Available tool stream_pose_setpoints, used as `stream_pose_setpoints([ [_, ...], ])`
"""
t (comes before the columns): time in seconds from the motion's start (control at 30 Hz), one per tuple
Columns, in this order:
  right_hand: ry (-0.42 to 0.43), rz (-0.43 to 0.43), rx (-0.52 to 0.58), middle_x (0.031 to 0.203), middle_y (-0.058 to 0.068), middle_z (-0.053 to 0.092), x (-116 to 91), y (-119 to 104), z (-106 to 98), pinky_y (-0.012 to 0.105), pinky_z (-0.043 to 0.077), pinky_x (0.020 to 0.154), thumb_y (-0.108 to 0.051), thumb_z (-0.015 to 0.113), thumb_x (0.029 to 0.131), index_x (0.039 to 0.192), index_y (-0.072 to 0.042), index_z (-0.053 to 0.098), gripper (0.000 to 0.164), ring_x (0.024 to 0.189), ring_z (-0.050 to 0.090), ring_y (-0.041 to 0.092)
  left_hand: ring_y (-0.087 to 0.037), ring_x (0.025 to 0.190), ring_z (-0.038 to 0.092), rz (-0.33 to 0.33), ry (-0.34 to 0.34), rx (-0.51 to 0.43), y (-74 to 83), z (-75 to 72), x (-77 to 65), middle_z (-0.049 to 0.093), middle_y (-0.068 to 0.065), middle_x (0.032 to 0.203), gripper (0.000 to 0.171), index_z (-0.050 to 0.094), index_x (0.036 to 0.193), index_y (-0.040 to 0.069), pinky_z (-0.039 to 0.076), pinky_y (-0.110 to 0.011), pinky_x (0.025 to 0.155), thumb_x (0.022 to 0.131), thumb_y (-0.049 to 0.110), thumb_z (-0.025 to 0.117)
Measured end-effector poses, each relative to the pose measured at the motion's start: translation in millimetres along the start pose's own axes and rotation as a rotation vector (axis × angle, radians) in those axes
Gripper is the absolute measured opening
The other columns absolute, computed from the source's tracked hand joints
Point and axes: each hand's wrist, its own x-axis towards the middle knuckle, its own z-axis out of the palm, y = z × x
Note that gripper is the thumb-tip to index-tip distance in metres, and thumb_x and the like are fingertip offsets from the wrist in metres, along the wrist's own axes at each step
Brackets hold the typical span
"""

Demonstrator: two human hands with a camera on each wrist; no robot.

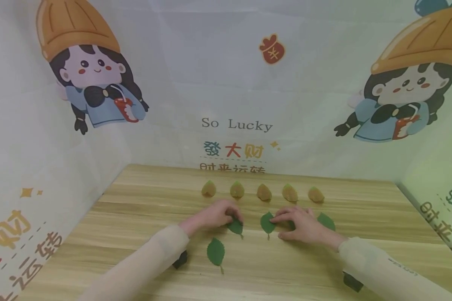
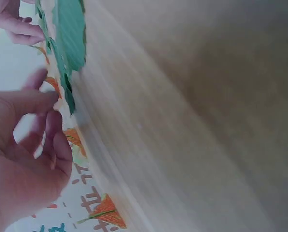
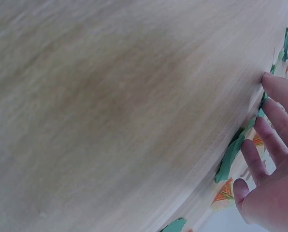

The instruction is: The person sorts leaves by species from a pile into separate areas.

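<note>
My left hand (image 1: 222, 214) has its fingers curled down at the upper end of a green leaf (image 1: 236, 228), which it appears to pinch; fingertip contact is partly hidden. The right hand (image 1: 301, 223) spreads over the table, and its forefinger touches another green leaf (image 1: 266, 223). Part of a leaf shows dark beneath that palm. Just right of the hand lies a further green leaf (image 1: 327, 221). Nearer the front, one more leaf (image 1: 216, 251) lies with its stalk toward me. In the right wrist view, the fingers (image 3: 274, 118) look gently bent and apart.
Several orange-brown, husk-like pieces with green tips stand in a row behind the hands, the leftmost piece (image 1: 209, 189) to the rightmost piece (image 1: 316, 195). The wooden table (image 1: 143, 200) meets a printed cloth backdrop (image 1: 165, 138) on its back and sides.
</note>
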Motion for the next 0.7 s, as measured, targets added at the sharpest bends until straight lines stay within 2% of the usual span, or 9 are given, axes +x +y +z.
stream_pose_setpoints([
  [0.17, 0.003, -0.006, -0.006, 0.131, 0.008, 0.063, 0.8, 0.6, 0.2, 0.062, 0.031, 0.093, -0.031, 0.077, 0.083, 0.121, -0.02, 0.07, 0.041, 0.123, 0.053, 0.037, -0.02, 0.095, 0.066, -0.026, 0.09, 0.053, 2.3, 0.3, -7.3, 0.072, -0.008, 0.1, 0.018, 0.072, 0.1, 0.005, 0.054, -0.03, 0.084, 0.083, -0.001, 0.07],
  [0.33, 0.0, 0.002, 0.004, 0.132, 0.008, 0.063, 0.3, 0.9, -0.5, 0.066, 0.03, 0.095, -0.032, 0.077, 0.083, 0.122, -0.02, 0.07, 0.041, 0.124, 0.052, 0.038, -0.015, 0.084, 0.06, -0.074, 0.109, 0.106, 0.0, 2.3, -10.6, 0.069, -0.007, 0.091, 0.017, 0.068, 0.092, 0.005, 0.051, -0.026, 0.076, 0.079, 0.007, 0.079],
  [0.5, -0.004, 0.001, 0.022, 0.132, 0.008, 0.063, 0.2, -0.1, -0.2, 0.067, 0.029, 0.096, -0.031, 0.077, 0.084, 0.122, -0.019, 0.07, 0.041, 0.125, 0.052, 0.039, -0.016, 0.087, 0.06, -0.122, 0.09, 0.036, -1.0, 1.4, -9.1, 0.07, -0.007, 0.092, 0.017, 0.07, 0.093, 0.006, 0.051, -0.028, 0.078, 0.078, 0.005, 0.078],
  [0.7, -0.008, 0.005, 0.013, 0.132, 0.006, 0.063, 0.2, 0.8, 0.6, 0.062, 0.029, 0.094, -0.031, 0.077, 0.083, 0.123, -0.021, 0.07, 0.041, 0.125, 0.052, 0.037, -0.015, 0.091, 0.06, -0.189, 0.066, -0.034, -1.5, -0.9, -5.7, 0.072, -0.005, 0.097, 0.019, 0.072, 0.097, 0.009, 0.051, -0.031, 0.084, 0.079, 0.004, 0.077],
])
